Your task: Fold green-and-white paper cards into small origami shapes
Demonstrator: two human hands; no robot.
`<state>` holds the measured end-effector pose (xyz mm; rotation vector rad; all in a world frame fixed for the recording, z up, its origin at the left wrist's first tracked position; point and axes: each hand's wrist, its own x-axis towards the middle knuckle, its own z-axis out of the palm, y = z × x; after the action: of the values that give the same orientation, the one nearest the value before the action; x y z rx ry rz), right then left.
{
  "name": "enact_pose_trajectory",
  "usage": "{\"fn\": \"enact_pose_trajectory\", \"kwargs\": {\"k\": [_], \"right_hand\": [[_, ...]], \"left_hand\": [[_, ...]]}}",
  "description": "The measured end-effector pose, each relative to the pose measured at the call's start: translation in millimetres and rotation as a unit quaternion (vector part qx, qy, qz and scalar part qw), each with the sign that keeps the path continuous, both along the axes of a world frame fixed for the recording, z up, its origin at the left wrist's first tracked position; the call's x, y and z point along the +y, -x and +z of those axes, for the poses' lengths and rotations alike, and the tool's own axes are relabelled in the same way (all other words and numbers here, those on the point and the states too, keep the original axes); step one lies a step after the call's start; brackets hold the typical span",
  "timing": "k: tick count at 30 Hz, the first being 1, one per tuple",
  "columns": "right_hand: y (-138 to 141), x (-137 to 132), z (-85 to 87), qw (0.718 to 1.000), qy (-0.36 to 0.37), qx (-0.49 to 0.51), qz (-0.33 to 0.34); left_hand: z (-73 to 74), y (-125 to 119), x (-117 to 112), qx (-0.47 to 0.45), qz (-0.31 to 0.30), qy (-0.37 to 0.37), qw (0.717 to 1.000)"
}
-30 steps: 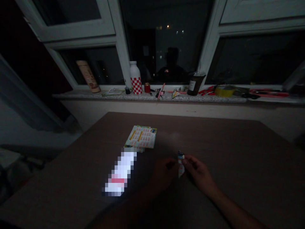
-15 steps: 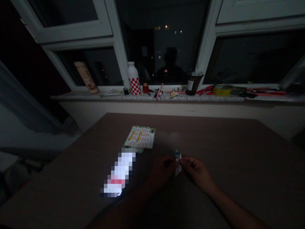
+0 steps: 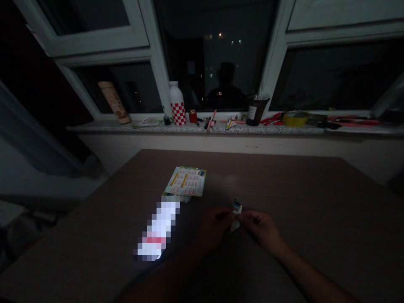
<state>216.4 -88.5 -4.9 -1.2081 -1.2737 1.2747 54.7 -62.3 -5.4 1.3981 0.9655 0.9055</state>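
Note:
A small folded piece of printed paper (image 3: 236, 206) is pinched between my two hands, low over the table. My left hand (image 3: 216, 225) grips its left edge, fingers closed and mostly in shadow. On the other side my right hand (image 3: 260, 227) holds the paper's right edge between thumb and fingers. The fingertips hide the paper's middle; its upper end is narrow and pointed. Left of my hands lies a short stack of printed paper sheets (image 3: 186, 182). Nearer to me is a phone (image 3: 159, 229) with a bright, blurred-out screen.
The brown table (image 3: 303, 189) reaches to a stone windowsill (image 3: 142, 129). On the sill stand a tan flask (image 3: 114, 103), a white bottle with red checks (image 3: 177, 105), a small red jar (image 3: 192, 116), a dark drink cup (image 3: 255, 111) and a yellow tape roll (image 3: 294, 120).
The folded paper has turned slightly between my fingers, its top end tilting a little to the right. Both hands stay in nearly the same place.

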Motion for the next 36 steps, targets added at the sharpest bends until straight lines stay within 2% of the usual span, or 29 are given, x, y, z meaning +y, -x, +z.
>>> {"fn": "enact_pose_trajectory", "kwargs": {"k": [4, 12, 18, 21, 28, 36], "right_hand": [[-1.7, -3.6, 2.0, 1.0, -0.009, 0.011, 0.005], [1.6, -6.1, -0.9, 0.999, -0.019, 0.027, 0.013], [-0.4, -7.4, 3.7, 0.999, -0.033, 0.002, 0.018], [-0.3, -9.1, 7.0, 0.999, -0.04, 0.009, 0.007], [1.4, -11.5, 2.0, 0.999, -0.027, 0.042, 0.021], [0.9, -16.3, 11.4, 0.995, -0.094, 0.006, 0.033]], "left_hand": [[0.4, -1.0, -1.4, -0.014, 0.008, 0.014, 1.0], [10.3, -2.1, -4.0, -0.047, 0.016, 0.03, 0.998], [6.2, -3.8, -5.9, -0.059, -0.013, 0.069, 0.996], [3.0, -4.7, -7.0, -0.079, -0.048, 0.08, 0.993], [7.6, -1.8, -8.8, -0.046, -0.074, 0.051, 0.995], [5.5, -3.8, -7.0, -0.125, -0.088, 0.171, 0.973]]}}
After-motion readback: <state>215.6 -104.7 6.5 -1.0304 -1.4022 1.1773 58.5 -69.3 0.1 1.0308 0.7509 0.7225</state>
